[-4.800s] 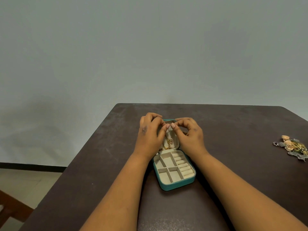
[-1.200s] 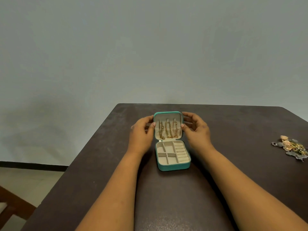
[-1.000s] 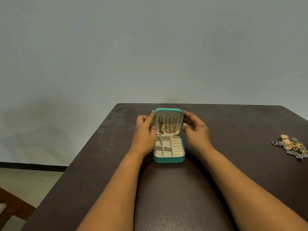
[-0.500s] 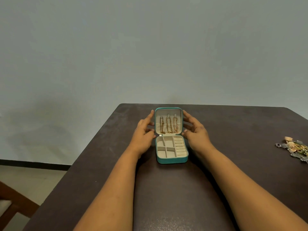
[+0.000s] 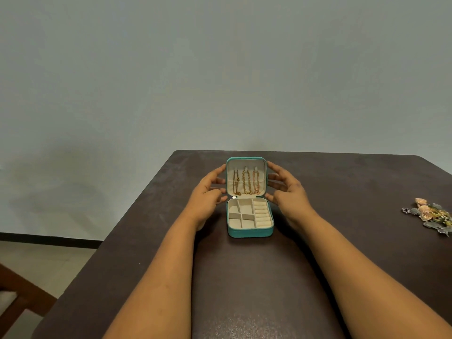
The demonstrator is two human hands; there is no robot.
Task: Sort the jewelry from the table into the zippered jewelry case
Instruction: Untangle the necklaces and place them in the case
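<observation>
A teal zippered jewelry case [image 5: 249,232] stands open in the middle of the dark table, its lid upright. Three gold chains [image 5: 246,182] hang inside the lid. The cream tray below has bare compartments and ring rolls [image 5: 262,214]. My left hand [image 5: 208,192] is just left of the lid and my right hand [image 5: 285,187] just right of it. Both have fingers spread, close to the lid's sides, holding nothing. A pile of jewelry [image 5: 431,214] lies far right on the table.
The dark brown table [image 5: 244,277] runs from the wall toward me, with its left edge slanting down. A wooden chair part [image 5: 14,297] shows at the bottom left, beyond the table edge. A plain grey wall fills the background.
Both hands worked at the lid earlier, hanging chains. Since then the case was squared up and the lid stood upright. My fingers have come off the lid and spread beside it.
</observation>
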